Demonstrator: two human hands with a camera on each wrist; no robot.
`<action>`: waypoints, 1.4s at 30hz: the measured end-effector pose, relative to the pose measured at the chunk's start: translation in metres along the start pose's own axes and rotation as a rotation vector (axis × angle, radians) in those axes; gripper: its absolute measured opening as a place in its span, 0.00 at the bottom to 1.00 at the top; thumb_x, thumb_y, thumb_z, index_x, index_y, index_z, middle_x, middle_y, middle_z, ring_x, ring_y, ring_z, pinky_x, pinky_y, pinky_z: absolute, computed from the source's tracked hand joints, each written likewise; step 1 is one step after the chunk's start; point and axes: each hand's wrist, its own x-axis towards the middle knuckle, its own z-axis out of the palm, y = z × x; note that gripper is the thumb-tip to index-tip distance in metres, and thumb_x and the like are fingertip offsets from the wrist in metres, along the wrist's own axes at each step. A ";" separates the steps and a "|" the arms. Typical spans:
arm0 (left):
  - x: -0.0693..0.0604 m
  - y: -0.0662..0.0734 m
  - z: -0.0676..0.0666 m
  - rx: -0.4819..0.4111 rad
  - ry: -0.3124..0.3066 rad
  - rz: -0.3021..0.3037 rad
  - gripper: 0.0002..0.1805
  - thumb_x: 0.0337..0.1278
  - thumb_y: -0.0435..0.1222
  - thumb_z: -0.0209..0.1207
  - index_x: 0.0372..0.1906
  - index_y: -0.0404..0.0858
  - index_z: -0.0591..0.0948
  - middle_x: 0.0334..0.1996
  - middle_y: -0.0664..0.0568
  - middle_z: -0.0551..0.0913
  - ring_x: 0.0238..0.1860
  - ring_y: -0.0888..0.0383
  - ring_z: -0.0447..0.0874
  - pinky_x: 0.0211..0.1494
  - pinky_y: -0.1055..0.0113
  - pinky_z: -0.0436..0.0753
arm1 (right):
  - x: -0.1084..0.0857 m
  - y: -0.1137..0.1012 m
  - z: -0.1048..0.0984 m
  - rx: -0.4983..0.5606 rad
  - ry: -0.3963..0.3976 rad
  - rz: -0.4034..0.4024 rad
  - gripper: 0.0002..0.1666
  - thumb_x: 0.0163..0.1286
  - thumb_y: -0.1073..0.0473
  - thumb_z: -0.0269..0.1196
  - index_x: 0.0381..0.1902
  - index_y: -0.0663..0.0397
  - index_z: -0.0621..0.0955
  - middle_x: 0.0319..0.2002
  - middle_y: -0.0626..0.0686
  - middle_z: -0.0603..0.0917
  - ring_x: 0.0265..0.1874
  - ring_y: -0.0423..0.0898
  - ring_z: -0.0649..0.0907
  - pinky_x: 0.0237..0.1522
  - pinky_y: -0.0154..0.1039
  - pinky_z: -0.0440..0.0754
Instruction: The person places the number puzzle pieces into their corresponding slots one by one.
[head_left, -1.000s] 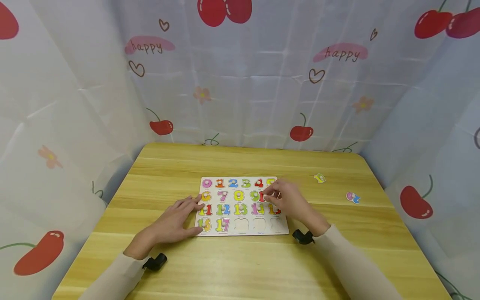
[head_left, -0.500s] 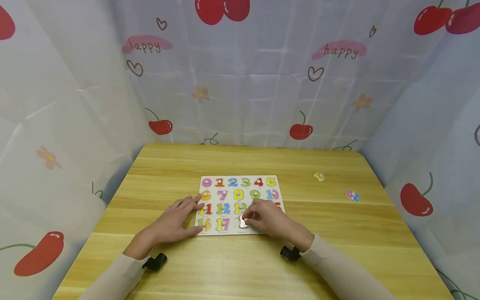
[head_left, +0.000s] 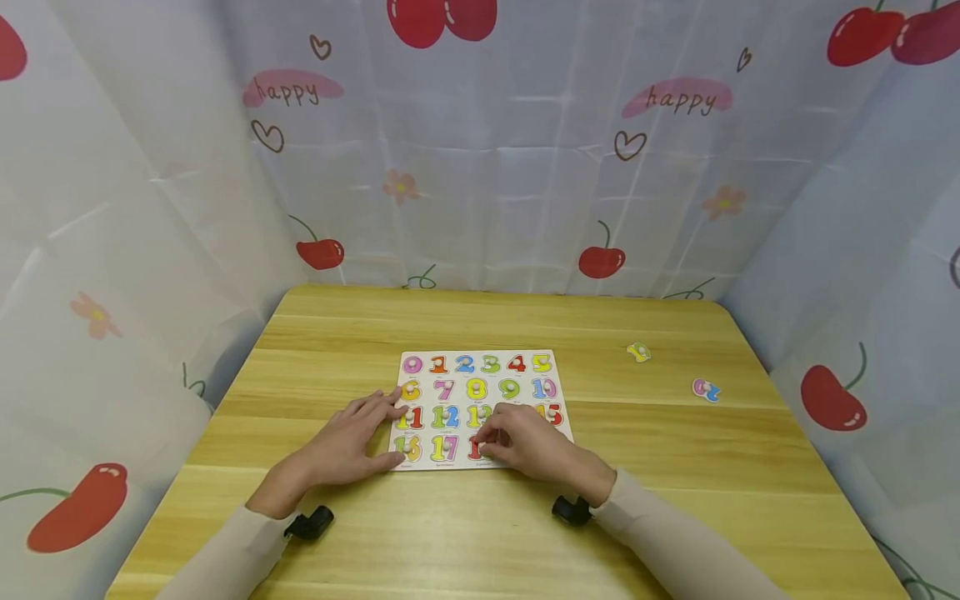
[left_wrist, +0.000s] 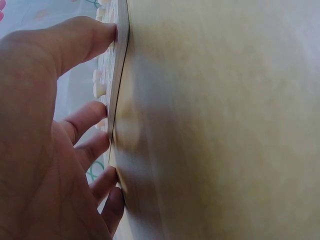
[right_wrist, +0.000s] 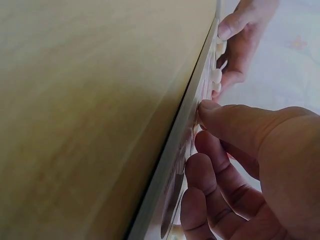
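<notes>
A white number puzzle board (head_left: 425,432) lies on the table, with knobbed pieces in most of its recesses. My right hand (head_left: 528,442) pinches a puzzle piece with a red 1 (head_left: 473,451) between thumb and fingers, at the third recess of the bottom row. The hand covers the rest of that piece and the board's lower right. My left hand (head_left: 341,448) rests on the board's left edge, fingers spread and the thumb at the lower corner. In the left wrist view, its fingertips touch the board's side (left_wrist: 121,60). In the right wrist view, the thumb (right_wrist: 230,122) is at the board's face.
Two loose pieces lie on the wooden table (head_left: 480,533) to the right: a yellow-green one (head_left: 639,352) and a pink-and-blue one (head_left: 706,390). A cherry-print curtain (head_left: 480,192) surrounds the table's back and sides. Both wrists wear small black cameras.
My right hand has carried the red puzzle piece from the board's upper right down and left to the bottom row, where the piece now lies lower and flatter. My left hand has stayed put.
</notes>
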 end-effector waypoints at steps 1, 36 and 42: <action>0.000 0.000 0.000 -0.002 -0.002 -0.002 0.43 0.77 0.59 0.72 0.86 0.45 0.77 0.96 0.48 0.61 0.94 0.31 0.59 0.86 0.17 0.65 | 0.000 0.000 0.000 -0.001 -0.004 0.007 0.05 0.81 0.60 0.77 0.50 0.48 0.97 0.40 0.43 0.89 0.34 0.34 0.80 0.39 0.29 0.80; 0.001 -0.001 -0.001 0.006 -0.005 0.011 0.44 0.78 0.59 0.71 0.88 0.45 0.75 0.96 0.47 0.62 0.93 0.29 0.61 0.84 0.15 0.66 | -0.014 0.048 -0.051 -0.045 0.244 0.157 0.07 0.76 0.62 0.81 0.50 0.54 0.97 0.42 0.48 0.92 0.36 0.38 0.84 0.37 0.32 0.83; 0.001 0.000 -0.001 0.004 -0.004 0.012 0.43 0.78 0.59 0.71 0.87 0.44 0.76 0.96 0.46 0.62 0.93 0.29 0.61 0.85 0.16 0.65 | -0.022 0.084 -0.073 -0.070 0.336 0.252 0.11 0.77 0.60 0.80 0.54 0.55 0.96 0.50 0.56 0.93 0.42 0.48 0.89 0.36 0.34 0.83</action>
